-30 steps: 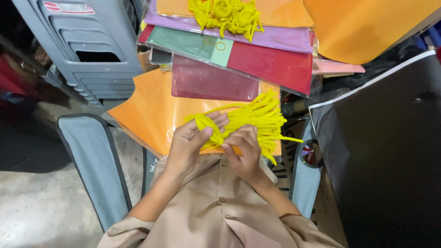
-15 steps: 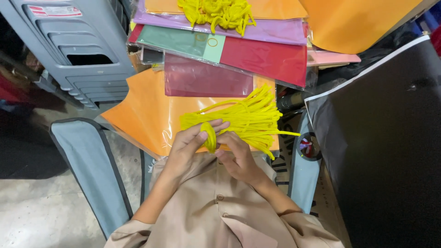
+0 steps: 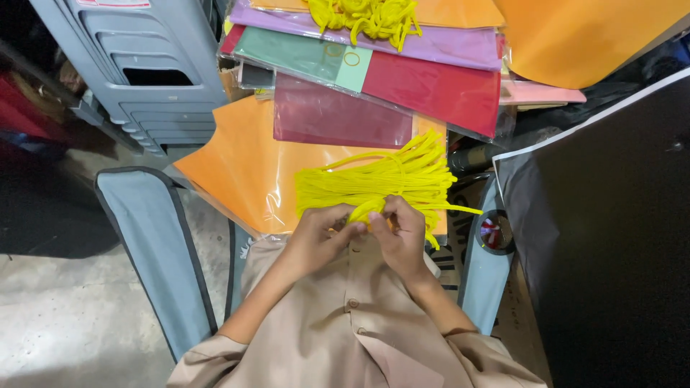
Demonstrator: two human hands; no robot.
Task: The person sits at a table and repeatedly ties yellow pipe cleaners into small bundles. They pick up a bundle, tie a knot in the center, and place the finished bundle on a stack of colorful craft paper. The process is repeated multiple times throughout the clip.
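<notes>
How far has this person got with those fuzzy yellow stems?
Done, it seems: a heap of bent yellow pieces lies on the far stack of coloured sheets. In hand: the left hand and right hand pinch one stem together at the near end of the loose yellow bundle. Left: most of that bundle lies straight on the orange sheet, apparently unworked.

No proper desk here, just a stack of paper sheets. The big orange sheet (image 3: 237,169) sits lowest at centre, with a dark red one (image 3: 338,118) on top of it, and the bundle of yellow strands (image 3: 381,179) lying on the orange. Grey concrete floor (image 3: 65,323) at lower left.
</notes>
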